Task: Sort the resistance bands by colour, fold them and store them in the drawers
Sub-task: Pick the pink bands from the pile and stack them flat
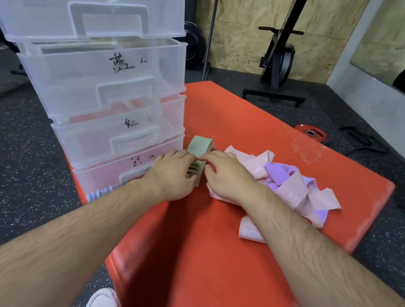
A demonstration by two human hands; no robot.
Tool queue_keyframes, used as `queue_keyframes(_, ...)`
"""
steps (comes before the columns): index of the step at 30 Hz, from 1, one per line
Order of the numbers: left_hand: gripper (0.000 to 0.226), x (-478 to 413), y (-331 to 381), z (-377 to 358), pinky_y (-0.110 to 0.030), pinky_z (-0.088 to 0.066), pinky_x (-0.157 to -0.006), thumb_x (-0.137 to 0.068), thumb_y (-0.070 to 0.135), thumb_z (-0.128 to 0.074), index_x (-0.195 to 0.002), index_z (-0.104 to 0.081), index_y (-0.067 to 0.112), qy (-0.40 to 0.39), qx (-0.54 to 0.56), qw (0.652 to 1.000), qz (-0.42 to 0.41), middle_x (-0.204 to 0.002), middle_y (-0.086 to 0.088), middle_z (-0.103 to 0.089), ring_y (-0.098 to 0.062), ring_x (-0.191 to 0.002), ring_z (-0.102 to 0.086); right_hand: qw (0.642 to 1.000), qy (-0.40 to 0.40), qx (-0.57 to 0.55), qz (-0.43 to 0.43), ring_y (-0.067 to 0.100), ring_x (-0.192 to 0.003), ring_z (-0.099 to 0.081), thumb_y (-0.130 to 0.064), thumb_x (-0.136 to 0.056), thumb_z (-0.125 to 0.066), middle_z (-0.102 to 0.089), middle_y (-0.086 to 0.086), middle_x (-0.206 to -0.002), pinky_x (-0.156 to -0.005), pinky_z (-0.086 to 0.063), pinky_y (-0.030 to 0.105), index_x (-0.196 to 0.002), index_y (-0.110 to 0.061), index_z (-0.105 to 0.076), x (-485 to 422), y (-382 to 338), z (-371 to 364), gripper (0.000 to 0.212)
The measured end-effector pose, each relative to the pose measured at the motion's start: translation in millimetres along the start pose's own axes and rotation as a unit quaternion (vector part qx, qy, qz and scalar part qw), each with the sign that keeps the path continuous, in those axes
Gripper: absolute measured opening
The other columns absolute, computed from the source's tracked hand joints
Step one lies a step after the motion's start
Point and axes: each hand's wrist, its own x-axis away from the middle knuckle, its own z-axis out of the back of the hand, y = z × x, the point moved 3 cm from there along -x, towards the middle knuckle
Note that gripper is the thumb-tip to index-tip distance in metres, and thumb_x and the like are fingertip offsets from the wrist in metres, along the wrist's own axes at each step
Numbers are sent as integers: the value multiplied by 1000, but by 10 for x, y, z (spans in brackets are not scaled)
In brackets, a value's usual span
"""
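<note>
Head view: one pale green elastic band point(198, 150) is pinched by the left hand point(173, 172) and right hand point(224, 173); four stacked translucent plastic drawers point(115, 105) are counted; the tangled pink and purple bands point(292, 185) are uncountable.

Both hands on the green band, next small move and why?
Probably press the fold flat. Both the left hand and right hand hold the green resistance band on the red mat, its far end still looped up, and the drawers look closed, so storing comes later.

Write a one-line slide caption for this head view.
Both hands, left hand and right hand, fold a green band on the red mat beside stacked clear drawers.
</note>
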Motion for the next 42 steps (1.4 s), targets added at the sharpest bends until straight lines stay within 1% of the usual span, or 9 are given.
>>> queue_keyframes(10,42,17,294,1,-37,-33,-101,-88,35,-50,-127,-55,20,29,6,998,-47,-128,1,-57,-22,-125,-46,999,8,37,-2,22,-131,-42,-22,-100,-40,-56,-2,-138,-107,-39,41,-135,-24,-58,220,112,222,39)
queue_keyframes(15,56,50,731,-45,-39,-38,-102,-81,47,-41,-128,-58,21,18,34,993,-115,-125,0,-59,-24,-122,-50,997,22,66,-27,21,-125,-46,-22,-97,-42,-60,-2,-131,-102,-43,45,-128,-27,-61,606,351,562,37)
queue_keyframes(18,48,71,1026,-117,-42,-46,-96,-83,46,-46,-122,-60,22,-16,46,988,-145,-118,1,-60,-24,-114,-58,994,40,79,-59,19,-124,-46,-20,-94,-45,-60,-4,-128,-101,-42,40,-124,-28,-63,909,557,761,36)
queue_keyframes(22,33,146,1274,-223,-36,-48,-91,-92,38,-58,-121,-60,22,-105,72,976,-177,-107,6,-50,-21,-103,-60,991,-11,91,-98,13,-105,-55,-25,-95,-53,-60,-10,-114,-81,-44,31,-114,-33,-68,1286,756,836,25)
queue_keyframes(25,35,221,1353,-252,-35,-48,-90,-93,47,-59,-119,-60,23,-122,70,973,-181,-110,4,-50,-18,-96,-57,988,-44,87,-119,9,-101,-56,-21,-95,-52,-62,-16,-113,-83,-43,29,-113,-36,-66,1446,833,824,28)
queue_keyframes(32,32,285,1392,-328,-30,-47,-92,-94,14,-58,-126,-57,16,-142,95,972,-163,-117,-1,-64,-19,-102,-60,989,-59,27,-129,12,-84,-59,-15,-94,-46,-65,-13,-97,-68,-45,28,-122,-38,-57,1472,833,760,38)
queue_keyframes(36,26,240,1432,-199,-23,-46,-79,-94,16,-56,-119,-63,18,-85,142,978,-128,-106,2,-67,-18,-92,-61,992,-46,-16,-113,12,-95,-64,-10,-89,-56,-68,-11,-102,-86,-52,33,-128,-32,-57,1430,814,772,44)
queue_keyframes(39,18,236,1374,-1,-11,-41,-61,-91,17,-58,-106,-66,23,-22,207,972,-113,-89,10,-65,-12,-78,-59,993,-13,-65,-95,7,-84,-64,-11,-86,-64,-67,-12,-97,-84,-55,35,-129,-33,-55,1392,802,787,50)
queue_keyframes(42,12,293,1284,273,-18,-49,-66,-89,18,-64,-98,-71,21,40,301,948,-93,-86,7,-70,-5,-73,-61,993,53,-84,-62,2,-80,-60,-22,-88,-67,-66,-12,-95,-76,-51,24,-124,-39,-58,1332,723,864,40)
